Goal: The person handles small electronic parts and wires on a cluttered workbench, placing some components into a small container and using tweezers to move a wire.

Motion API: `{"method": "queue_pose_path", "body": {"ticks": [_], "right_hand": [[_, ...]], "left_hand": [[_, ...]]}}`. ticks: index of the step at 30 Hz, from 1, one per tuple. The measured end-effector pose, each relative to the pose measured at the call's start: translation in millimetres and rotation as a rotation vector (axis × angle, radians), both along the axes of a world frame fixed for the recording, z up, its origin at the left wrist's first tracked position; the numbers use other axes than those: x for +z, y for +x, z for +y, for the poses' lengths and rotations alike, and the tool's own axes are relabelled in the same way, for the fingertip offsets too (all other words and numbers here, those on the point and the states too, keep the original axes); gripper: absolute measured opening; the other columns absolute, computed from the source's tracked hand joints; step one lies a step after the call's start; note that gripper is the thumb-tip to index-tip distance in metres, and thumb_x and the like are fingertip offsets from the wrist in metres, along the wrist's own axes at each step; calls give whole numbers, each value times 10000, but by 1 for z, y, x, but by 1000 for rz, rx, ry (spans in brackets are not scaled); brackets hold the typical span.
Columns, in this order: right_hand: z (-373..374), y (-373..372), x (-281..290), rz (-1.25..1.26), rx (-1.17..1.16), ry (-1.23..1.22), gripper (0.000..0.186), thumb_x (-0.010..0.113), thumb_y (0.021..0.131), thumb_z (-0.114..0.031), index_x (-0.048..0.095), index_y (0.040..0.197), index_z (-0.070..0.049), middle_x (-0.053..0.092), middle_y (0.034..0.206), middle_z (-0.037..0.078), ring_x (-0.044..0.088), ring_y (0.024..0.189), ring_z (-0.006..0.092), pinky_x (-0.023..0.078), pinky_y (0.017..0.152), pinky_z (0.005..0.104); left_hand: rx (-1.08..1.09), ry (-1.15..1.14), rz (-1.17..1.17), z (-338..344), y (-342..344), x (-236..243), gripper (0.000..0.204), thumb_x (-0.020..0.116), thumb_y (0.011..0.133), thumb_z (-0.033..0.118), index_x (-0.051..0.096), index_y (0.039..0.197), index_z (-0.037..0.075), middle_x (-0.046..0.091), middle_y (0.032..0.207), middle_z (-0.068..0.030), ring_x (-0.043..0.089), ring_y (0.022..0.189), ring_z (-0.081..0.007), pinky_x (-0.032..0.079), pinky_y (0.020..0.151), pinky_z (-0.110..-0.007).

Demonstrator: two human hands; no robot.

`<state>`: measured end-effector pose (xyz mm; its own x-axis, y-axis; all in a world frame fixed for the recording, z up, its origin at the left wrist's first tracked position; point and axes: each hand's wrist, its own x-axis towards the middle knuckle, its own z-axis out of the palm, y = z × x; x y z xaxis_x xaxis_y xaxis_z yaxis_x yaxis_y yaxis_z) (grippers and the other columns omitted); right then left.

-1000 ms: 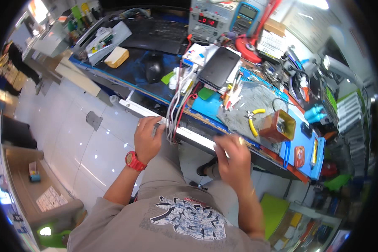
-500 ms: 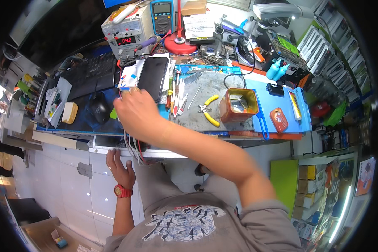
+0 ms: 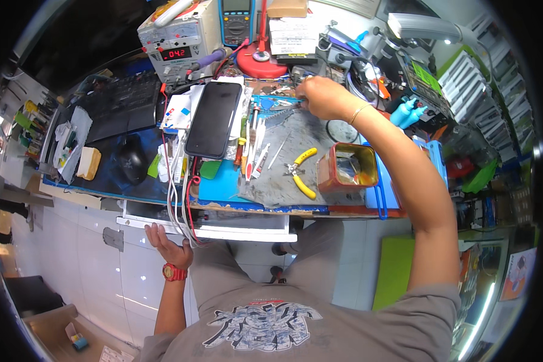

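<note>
My right hand (image 3: pixel 327 99) reaches to the back of the bench, over the far end of the blue parts tray (image 3: pixel 271 101). Its fingers are bent together; whatever they grip, if anything, is hidden. Low on the left, my left hand (image 3: pixel 170 246), with a red watch on its wrist, has its fingers stretched out beside the white drawer front (image 3: pixel 241 232). A dark smartphone (image 3: pixel 214 119) lies screen up on papers. Right of it are several slim tools, among them a white-and-red brush (image 3: pixel 249 158). Yellow-handled cutters (image 3: pixel 301 175) lie open on the grey mat (image 3: pixel 271 187).
A square tin (image 3: pixel 344 172) stands right of the cutters. White and red cables (image 3: pixel 176 199) hang over the bench edge across the pulled-out drawer. At the back stand a power supply (image 3: pixel 178 45), a multimeter (image 3: pixel 238 24) and a red round base (image 3: pixel 262 63). A mouse (image 3: pixel 130 160) lies left.
My right hand has moved from the phone's lower left side to the bench's back right. The cables now show over the drawer, which appears further out. My left hand stays low.
</note>
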<state>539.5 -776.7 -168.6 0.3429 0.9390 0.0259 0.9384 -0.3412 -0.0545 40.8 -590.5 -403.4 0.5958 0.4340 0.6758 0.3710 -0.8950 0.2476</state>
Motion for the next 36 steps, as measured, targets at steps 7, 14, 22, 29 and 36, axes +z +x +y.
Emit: {"method": "queue_pose_path", "body": {"ticks": [7, 14, 22, 29, 36], "right_hand": [[20, -10, -3, -35, 7, -101, 166, 692, 838, -133, 744, 962, -37, 725, 979, 196, 704, 974, 382, 568, 845, 488], [9, 2, 7, 118, -10, -147, 107, 683, 818, -95, 725, 887, -25, 712, 862, 200, 702, 900, 383, 555, 788, 480], [0, 11, 2, 118, 45, 70, 122, 638, 808, -15, 712, 904, -10, 695, 858, 217, 669, 890, 423, 523, 782, 505], [-5, 2, 3, 129, 122, 137, 177, 659, 823, -34, 717, 990, -18, 698, 969, 214, 666, 956, 420, 529, 832, 505], [-1, -13, -6, 83, 86, 57, 130, 695, 828, -76, 672, 942, -18, 706, 972, 207, 684, 942, 419, 547, 812, 513]], "left_hand": [[-31, -33, 45, 0, -9, 7, 777, 570, 877, 173, 242, 1545, -52, 229, 1604, -287, 154, 1512, -543, 162, 1208, -653], [13, -11, 2, -1, -6, -4, 760, 561, 983, 341, 238, 1542, -59, 227, 1604, -290, 150, 1516, -533, 155, 1213, -643], [-22, -160, 45, -12, -13, 23, 799, 554, 1002, 471, 291, 1520, -77, 281, 1585, -299, 195, 1508, -517, 186, 1199, -638], [-1306, -283, 375, -148, 111, 154, 148, 671, 939, 239, 670, 956, 92, 644, 877, -42, 669, 776, -206, 550, 676, -329], [-1488, 46, 1124, -299, 172, 53, 196, 626, 899, 220, 731, 1000, 90, 711, 968, -100, 706, 941, -227, 574, 738, -403]]}}
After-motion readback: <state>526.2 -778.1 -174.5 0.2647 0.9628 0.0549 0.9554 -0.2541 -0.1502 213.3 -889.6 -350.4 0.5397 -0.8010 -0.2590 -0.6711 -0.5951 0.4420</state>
